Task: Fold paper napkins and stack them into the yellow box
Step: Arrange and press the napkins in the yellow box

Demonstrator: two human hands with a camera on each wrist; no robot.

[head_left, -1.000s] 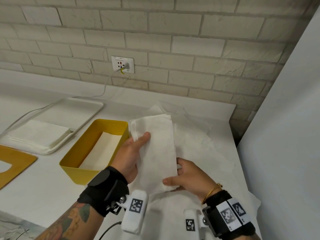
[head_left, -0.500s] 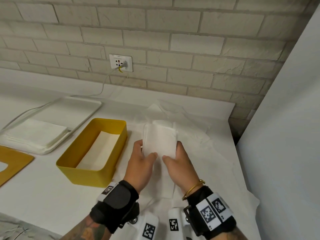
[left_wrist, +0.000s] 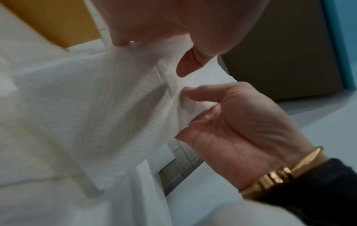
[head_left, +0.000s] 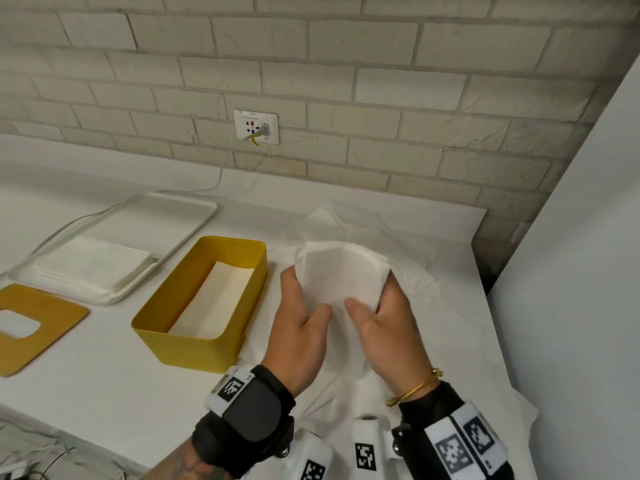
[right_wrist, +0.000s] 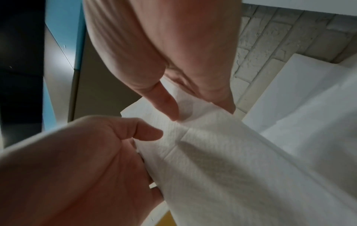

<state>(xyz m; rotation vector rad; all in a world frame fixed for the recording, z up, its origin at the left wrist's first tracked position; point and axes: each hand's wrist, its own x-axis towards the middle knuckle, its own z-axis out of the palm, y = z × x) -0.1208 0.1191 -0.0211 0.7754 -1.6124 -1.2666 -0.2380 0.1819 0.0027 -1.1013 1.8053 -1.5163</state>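
Note:
A white paper napkin [head_left: 341, 275] is bent over on itself, its fold bulging at the far side. I hold it above the counter just right of the yellow box [head_left: 162, 344]. My left hand [head_left: 304, 292] pinches its left edge, thumb on top and fingers behind. My right hand [head_left: 377, 306] pinches the right edge the same way. In the left wrist view the left thumb [left_wrist: 189, 64] presses the napkin [left_wrist: 115, 99]. In the right wrist view the right hand's thumb [right_wrist: 166, 104] lies on the napkin [right_wrist: 231, 160]. A folded napkin [head_left: 214, 303] lies flat in the box.
A white tray [head_left: 187, 206] at the back left holds a stack of flat napkins [head_left: 97, 265]. The yellow lid [head_left: 38, 327] lies at the left edge. Loose crumpled sheets [head_left: 408, 244] cover the counter under my hands. A white panel [head_left: 571, 271] stands on the right, a brick wall behind.
The napkin was a long strip held at its two ends. My hands came together and doubled it over, and they now sit side by side on its near edges.

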